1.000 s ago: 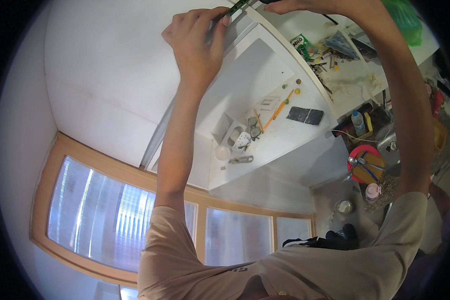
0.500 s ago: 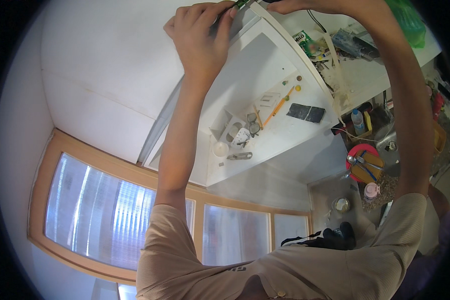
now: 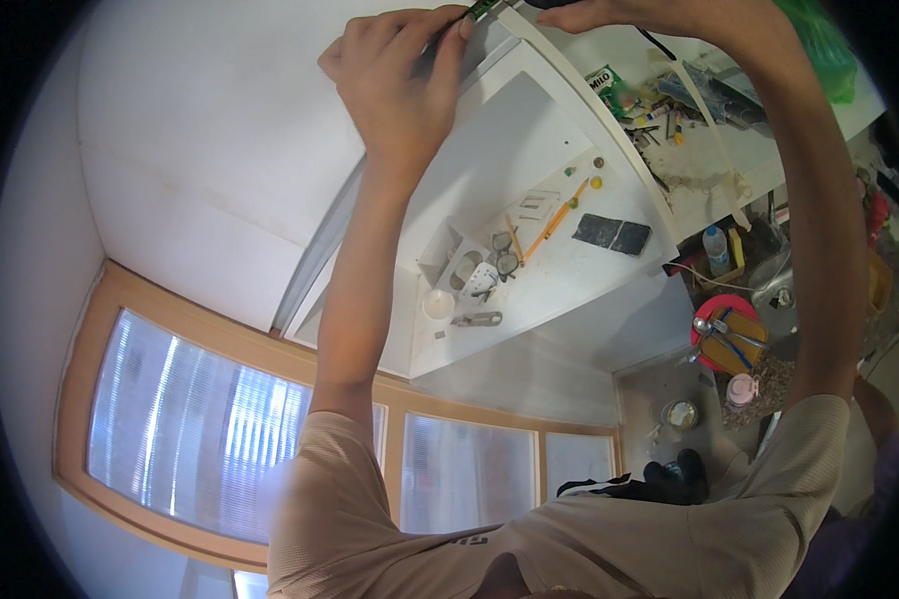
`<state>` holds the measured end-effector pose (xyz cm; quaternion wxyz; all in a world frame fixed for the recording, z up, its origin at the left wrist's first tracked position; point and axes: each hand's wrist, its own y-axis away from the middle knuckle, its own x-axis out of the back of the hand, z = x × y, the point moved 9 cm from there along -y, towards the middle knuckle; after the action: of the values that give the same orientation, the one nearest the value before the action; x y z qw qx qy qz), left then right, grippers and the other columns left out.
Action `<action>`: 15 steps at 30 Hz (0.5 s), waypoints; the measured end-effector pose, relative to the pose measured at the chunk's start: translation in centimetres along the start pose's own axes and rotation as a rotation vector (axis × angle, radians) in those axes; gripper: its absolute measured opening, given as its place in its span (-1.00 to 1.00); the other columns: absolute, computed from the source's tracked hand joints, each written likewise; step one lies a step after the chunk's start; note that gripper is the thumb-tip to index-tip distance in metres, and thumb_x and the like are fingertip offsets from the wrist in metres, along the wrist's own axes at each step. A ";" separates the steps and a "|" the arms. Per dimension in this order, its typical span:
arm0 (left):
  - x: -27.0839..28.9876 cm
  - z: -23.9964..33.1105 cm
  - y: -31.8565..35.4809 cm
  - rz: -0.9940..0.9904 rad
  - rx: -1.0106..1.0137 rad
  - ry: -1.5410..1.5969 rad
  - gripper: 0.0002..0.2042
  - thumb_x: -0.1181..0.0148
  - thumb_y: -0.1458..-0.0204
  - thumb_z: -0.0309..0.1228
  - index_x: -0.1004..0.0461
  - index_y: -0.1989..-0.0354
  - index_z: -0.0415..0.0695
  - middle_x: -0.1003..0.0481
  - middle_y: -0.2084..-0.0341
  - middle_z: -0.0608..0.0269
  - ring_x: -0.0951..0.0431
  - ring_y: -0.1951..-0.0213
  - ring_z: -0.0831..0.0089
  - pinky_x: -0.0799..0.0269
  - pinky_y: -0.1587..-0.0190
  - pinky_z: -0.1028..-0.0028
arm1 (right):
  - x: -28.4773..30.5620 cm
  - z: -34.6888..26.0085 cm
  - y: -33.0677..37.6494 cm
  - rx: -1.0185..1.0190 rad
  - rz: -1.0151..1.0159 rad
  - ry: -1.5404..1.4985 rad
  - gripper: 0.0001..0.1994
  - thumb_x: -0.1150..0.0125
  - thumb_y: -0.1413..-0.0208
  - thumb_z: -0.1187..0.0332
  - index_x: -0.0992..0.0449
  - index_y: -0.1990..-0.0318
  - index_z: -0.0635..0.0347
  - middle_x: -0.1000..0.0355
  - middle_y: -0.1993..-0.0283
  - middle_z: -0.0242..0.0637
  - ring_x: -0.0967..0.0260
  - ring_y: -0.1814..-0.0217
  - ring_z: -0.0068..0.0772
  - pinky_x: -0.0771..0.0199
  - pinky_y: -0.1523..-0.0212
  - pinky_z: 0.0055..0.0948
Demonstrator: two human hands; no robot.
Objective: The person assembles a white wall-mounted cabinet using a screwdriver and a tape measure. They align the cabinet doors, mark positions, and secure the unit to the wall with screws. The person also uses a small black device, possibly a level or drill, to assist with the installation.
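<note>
Both my arms reach up to the top edge of the view. My left hand [image 3: 398,75] is closed, thumb and fingers pinching a thin dark-green piece [image 3: 483,8] beside the corner of a white cabinet frame [image 3: 517,28]. Just across that corner is my right hand [image 3: 619,14], cut off by the edge. Its thumb lies against a black object [image 3: 547,3] mostly out of view, so its kind cannot be told. A black cord [image 3: 655,43] hangs below this hand. Under my hands, the white cabinet compartment holds an orange pencil [image 3: 549,232], glasses [image 3: 505,256] and a white cup [image 3: 438,303].
A grey utility knife [image 3: 477,319] and two black rectangles [image 3: 611,235] also lie inside the compartment. On the right, a white surface [image 3: 709,205] carries a green packet [image 3: 603,88] and clutter; a green bag [image 3: 824,60] hangs there. Lower are a bottle [image 3: 715,250] and red basin [image 3: 707,303].
My left hand has shifted slightly left. The right hand shifts a little, with more of the black object showing above its thumb. The cord has swung right.
</note>
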<state>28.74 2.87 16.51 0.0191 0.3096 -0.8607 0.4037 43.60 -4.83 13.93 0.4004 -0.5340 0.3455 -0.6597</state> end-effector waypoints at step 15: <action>-0.1 -0.3 0.4 0.001 -0.022 -0.002 -0.88 -0.50 -0.09 -0.30 -0.79 0.21 0.08 -0.67 0.38 0.51 -0.55 0.24 0.57 -0.23 -0.01 0.44 | 1.1 -1.1 0.5 0.021 0.018 0.006 -0.55 -0.42 -0.05 0.15 -0.69 -0.13 -0.01 -0.58 0.23 -0.12 -0.61 0.21 -0.12 -0.58 0.13 -0.19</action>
<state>28.55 3.34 16.42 0.0215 0.3095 -0.8653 0.3936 42.53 -5.96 13.73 0.4108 -0.5244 0.3445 -0.6615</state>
